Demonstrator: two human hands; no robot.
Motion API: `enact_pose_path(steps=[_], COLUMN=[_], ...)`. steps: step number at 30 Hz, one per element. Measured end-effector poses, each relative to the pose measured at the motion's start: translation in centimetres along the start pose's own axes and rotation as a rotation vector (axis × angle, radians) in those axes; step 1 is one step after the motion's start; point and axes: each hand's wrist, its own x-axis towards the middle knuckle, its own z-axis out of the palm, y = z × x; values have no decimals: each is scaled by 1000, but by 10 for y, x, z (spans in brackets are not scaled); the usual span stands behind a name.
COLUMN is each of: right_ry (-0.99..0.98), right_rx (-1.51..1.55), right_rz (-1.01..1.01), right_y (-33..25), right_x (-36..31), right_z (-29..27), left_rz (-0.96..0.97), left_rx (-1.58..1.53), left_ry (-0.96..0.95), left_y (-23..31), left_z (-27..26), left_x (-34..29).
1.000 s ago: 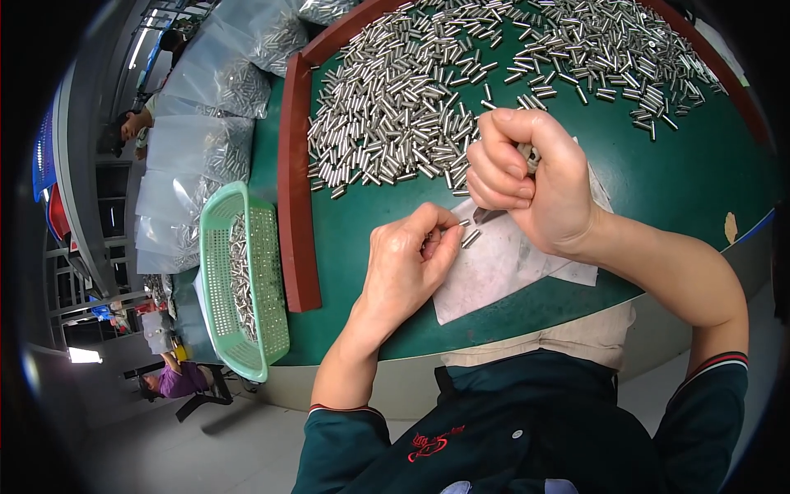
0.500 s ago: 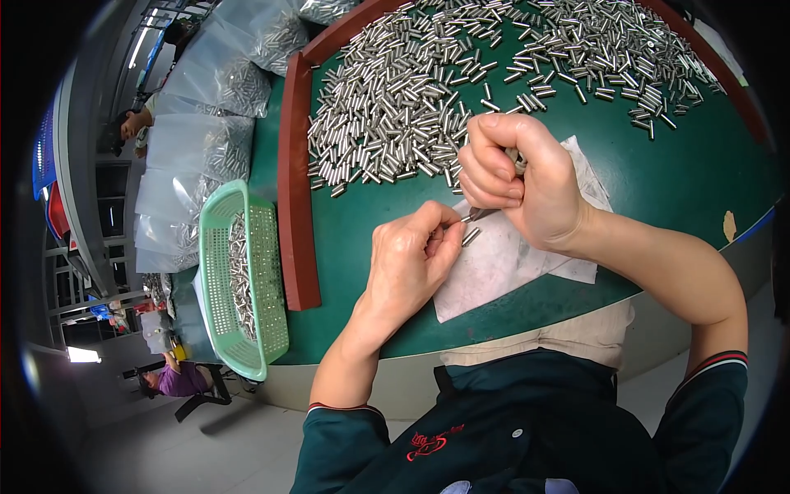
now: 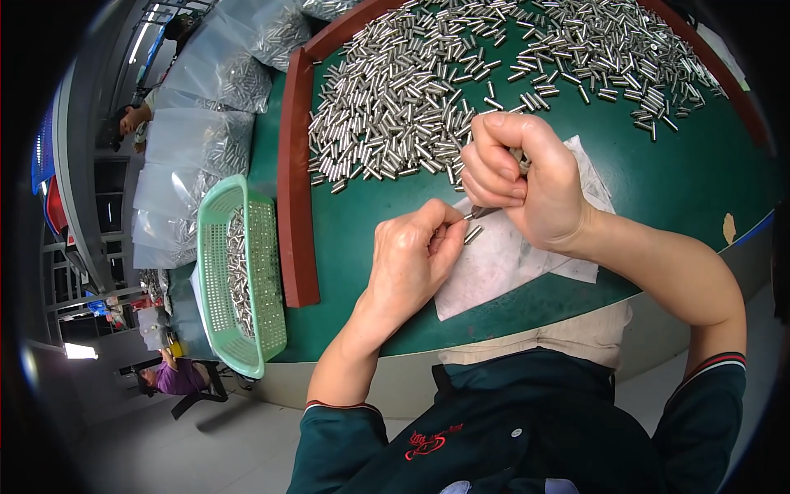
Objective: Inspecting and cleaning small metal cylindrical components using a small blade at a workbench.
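The left hand (image 3: 410, 251) pinches a small metal pin (image 3: 468, 216) between thumb and fingers, over the pale cloth (image 3: 504, 257) on the green tabletop (image 3: 666, 189); the right hand (image 3: 531, 177) has its fingers curled tightly round a tool (image 3: 483, 212) mostly hidden in the fist, its dark tip at the pin, whether touching I cannot tell; a second pin (image 3: 472, 235) lies just beside. Beyond spreads a heap of pins (image 3: 395, 107).

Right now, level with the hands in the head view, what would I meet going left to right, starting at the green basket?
Green basket, red-brown rail, left hand, right hand, small tan patch.
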Motion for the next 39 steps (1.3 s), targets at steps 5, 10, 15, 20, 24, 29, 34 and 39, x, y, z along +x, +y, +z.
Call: enact_pose_path(steps=[5, 10, 15, 20, 24, 29, 34, 39], right_ry=[-13, 0, -4, -19, -18, -48, -106, -94], right_rx=[-7, -68, -97, -190, -196, -151, -98, -265], right_rz=[-11, -41, -44, -123, -111, -126, -189, -158], right_y=[1, 3, 3, 7, 6, 6, -17, -23], right_x=[0, -2, -3, -3, -6, -8, 0, 2], right_z=[0, 3, 7, 11, 10, 8, 2, 16], left_rz=[-16, -57, -36, -5, -13, -21, -336, -433], left_rx=[-13, -103, -90, -97, -111, -129, -1257, -1597], left_ry=[1, -10, -13, 3, 1, 55, -138, -166], left_y=[2, -1, -2, -4, -2, -1, -11, -18], left_z=[0, 2, 1, 2, 3, 4, -21, -23], left_x=[0, 1, 1, 2, 2, -2, 3, 3])
